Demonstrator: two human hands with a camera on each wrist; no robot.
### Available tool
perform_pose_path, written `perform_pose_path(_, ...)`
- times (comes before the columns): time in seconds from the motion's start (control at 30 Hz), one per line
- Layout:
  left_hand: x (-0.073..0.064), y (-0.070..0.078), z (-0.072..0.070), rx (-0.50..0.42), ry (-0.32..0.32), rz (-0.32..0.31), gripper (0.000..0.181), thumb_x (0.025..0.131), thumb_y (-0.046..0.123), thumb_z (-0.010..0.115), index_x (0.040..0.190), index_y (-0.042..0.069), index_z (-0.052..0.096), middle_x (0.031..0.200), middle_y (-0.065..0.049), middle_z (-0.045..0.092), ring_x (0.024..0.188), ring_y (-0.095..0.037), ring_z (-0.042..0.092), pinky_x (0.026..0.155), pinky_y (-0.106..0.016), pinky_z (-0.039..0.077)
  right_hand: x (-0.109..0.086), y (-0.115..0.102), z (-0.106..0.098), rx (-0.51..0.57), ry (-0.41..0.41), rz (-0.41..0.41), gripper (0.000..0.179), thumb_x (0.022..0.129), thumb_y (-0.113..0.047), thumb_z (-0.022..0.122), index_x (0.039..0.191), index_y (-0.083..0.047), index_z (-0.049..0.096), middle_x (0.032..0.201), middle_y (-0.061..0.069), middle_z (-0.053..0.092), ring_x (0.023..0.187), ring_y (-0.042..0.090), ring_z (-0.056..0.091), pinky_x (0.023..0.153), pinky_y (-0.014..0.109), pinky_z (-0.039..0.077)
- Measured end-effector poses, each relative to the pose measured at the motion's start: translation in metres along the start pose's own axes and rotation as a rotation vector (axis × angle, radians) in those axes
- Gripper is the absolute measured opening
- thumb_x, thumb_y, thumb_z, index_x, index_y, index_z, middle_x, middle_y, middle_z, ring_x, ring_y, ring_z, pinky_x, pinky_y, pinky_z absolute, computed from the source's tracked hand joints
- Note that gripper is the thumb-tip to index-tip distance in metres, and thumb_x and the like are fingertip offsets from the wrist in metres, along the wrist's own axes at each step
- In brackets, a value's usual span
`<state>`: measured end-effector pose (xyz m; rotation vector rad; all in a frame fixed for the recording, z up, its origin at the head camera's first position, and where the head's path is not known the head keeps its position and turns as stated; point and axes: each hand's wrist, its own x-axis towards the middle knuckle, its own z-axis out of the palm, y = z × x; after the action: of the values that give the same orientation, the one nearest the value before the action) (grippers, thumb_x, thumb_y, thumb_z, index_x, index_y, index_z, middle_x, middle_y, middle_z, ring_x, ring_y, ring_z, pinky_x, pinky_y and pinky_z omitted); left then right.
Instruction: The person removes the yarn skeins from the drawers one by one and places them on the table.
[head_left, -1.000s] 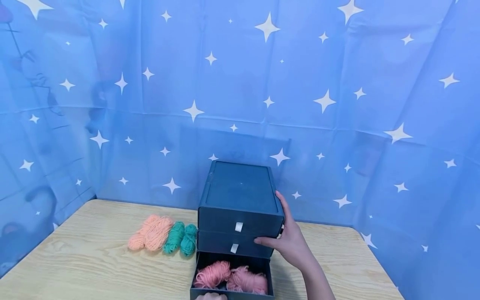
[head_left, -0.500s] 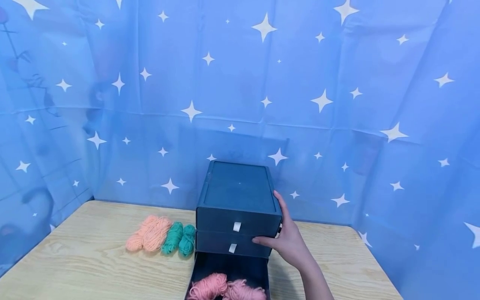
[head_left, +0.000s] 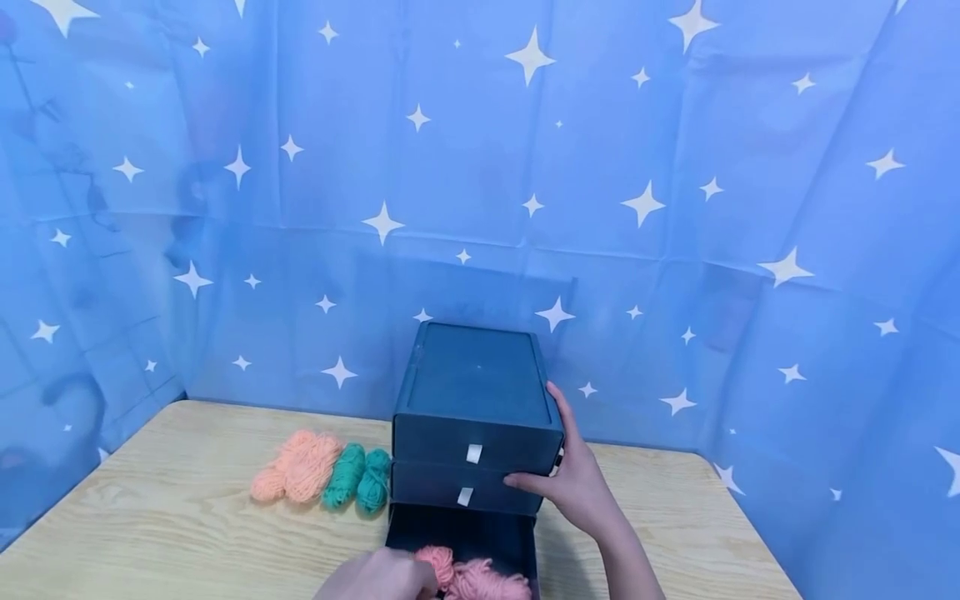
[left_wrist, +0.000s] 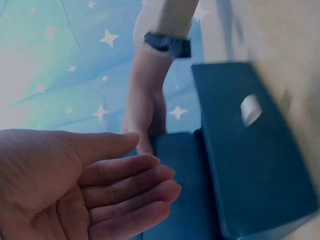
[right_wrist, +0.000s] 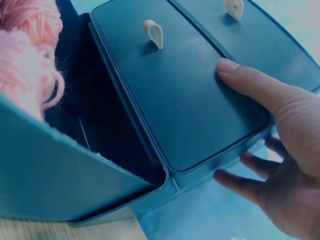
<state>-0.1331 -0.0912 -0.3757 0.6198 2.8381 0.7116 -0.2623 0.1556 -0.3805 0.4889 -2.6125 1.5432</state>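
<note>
A dark blue drawer unit [head_left: 480, 375] has its bottom drawer [head_left: 480, 525] pulled out. Inside that drawer lie a coral yarn skein [head_left: 437, 562] and a pink yarn skein [head_left: 487, 582]. My left hand [head_left: 382, 577] is above the drawer's left side and covers part of the coral skein. In the left wrist view, the left hand's fingers [left_wrist: 130, 192] extend loosely and hold nothing. My right hand [head_left: 577, 483] grips the unit's right front corner, its thumb on the middle drawer's front [right_wrist: 185, 95] and its other fingers along the side.
Left of the unit, peach yarn skeins [head_left: 300, 467] and two green yarn skeins [head_left: 345, 477] lie on the wooden table [head_left: 187, 517]. A blue star-patterned curtain [head_left: 480, 167] hangs behind the table. White loop tabs [right_wrist: 154, 34] stick out from the drawer fronts.
The bottom drawer has come further out toward me, carrying its yarn. My left hand left the drawer's front, passed out of view and reappeared over its left side. The right hand keeps its grip.
</note>
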Motion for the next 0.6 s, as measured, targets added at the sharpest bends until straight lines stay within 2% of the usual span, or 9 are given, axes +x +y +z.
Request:
perform_pose_path(0.1, 0.006, 0.0, -0.008, 0.024, 0.008, -0.008, 0.014, 0.086, 0.031, 0.069, 0.08, 0.019, 0.07, 0.067, 0.013, 0.056, 0.058, 0.001, 0.048, 0.052, -0.021, 0.043, 0.001, 0.001, -0.001, -0.006, 0.002, -0.008, 0.116, 0.062, -0.041, 0.088, 0.144, -0.056, 0.008, 0.161, -0.006, 0.004, 0.147, 0.037, 0.013, 0.101, 0.066, 0.034)
perform_pose_path(0.17, 0.011, 0.0, -0.012, -0.012, -0.002, -0.029, 0.009, 0.085, 0.024, 0.071, 0.087, 0.016, 0.073, 0.074, 0.01, 0.064, 0.063, -0.001, 0.054, 0.056, -0.023, 0.047, 0.001, 0.003, -0.001, -0.012, 0.005, -0.006, 0.117, 0.062, -0.042, 0.088, 0.144, -0.056, 0.007, 0.161, -0.006, 0.004, 0.147, 0.038, 0.014, 0.101, 0.066, 0.034)
perform_pose_path(0.27, 0.017, -0.004, -0.013, -0.076, -0.006, -0.049, 0.008, 0.082, 0.019, 0.073, 0.088, 0.014, 0.074, 0.078, 0.009, 0.068, 0.065, -0.002, 0.057, 0.059, -0.024, 0.05, 0.002, 0.005, -0.001, -0.014, 0.008, -0.003, 0.118, 0.061, -0.043, 0.088, 0.144, -0.057, 0.007, 0.161, -0.007, 0.004, 0.147, 0.037, 0.013, 0.101, 0.066, 0.034)
perform_pose_path(0.43, 0.027, -0.015, -0.009, -0.1, 0.047, -0.039, 0.007, 0.078, 0.011, 0.074, 0.085, 0.013, 0.074, 0.076, 0.009, 0.069, 0.066, -0.003, 0.059, 0.059, -0.025, 0.05, 0.001, 0.005, -0.001, -0.014, 0.006, -0.003, 0.117, 0.062, -0.042, 0.088, 0.145, -0.056, 0.007, 0.161, -0.007, 0.003, 0.147, 0.038, 0.013, 0.101, 0.066, 0.035)
perform_pose_path(0.6, 0.034, -0.027, -0.006, -0.167, 0.114, -0.059, 0.011, 0.076, 0.012, 0.076, 0.086, 0.01, 0.074, 0.08, 0.003, 0.07, 0.064, -0.004, 0.057, 0.058, -0.026, 0.049, 0.003, 0.005, 0.001, -0.008, 0.009, -0.005, 0.117, 0.061, -0.043, 0.089, 0.144, -0.056, 0.008, 0.161, -0.006, 0.005, 0.146, 0.038, 0.016, 0.1, 0.065, 0.036)
